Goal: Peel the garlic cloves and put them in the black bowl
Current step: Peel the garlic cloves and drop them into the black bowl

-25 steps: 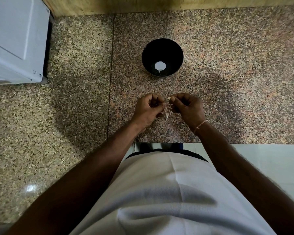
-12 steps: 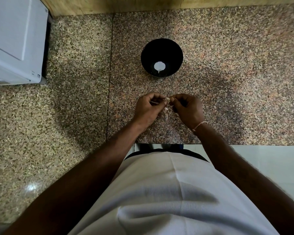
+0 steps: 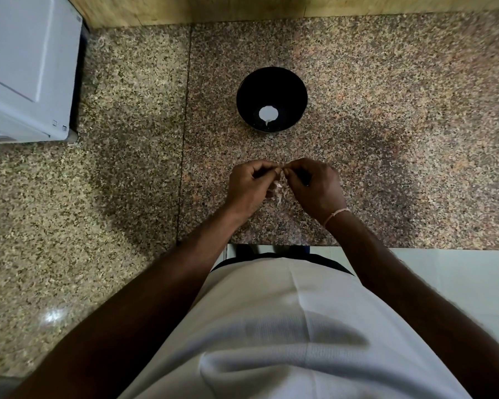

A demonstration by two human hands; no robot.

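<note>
While both hands meet above the bench, the entry reads:
Left hand: fingers pinched on the garlic clove.
Right hand: fingertips clamped on the same clove, picking skin.
Peelings: loose on granite bench, beneath hands.
Black bowl: beyond hands, one pale peeled clove inside.
Advice: probably pull skin from the tip; keep clove steady.

black bowl: upright on counter | peeled garlic clove: white, inside bowl
</note>
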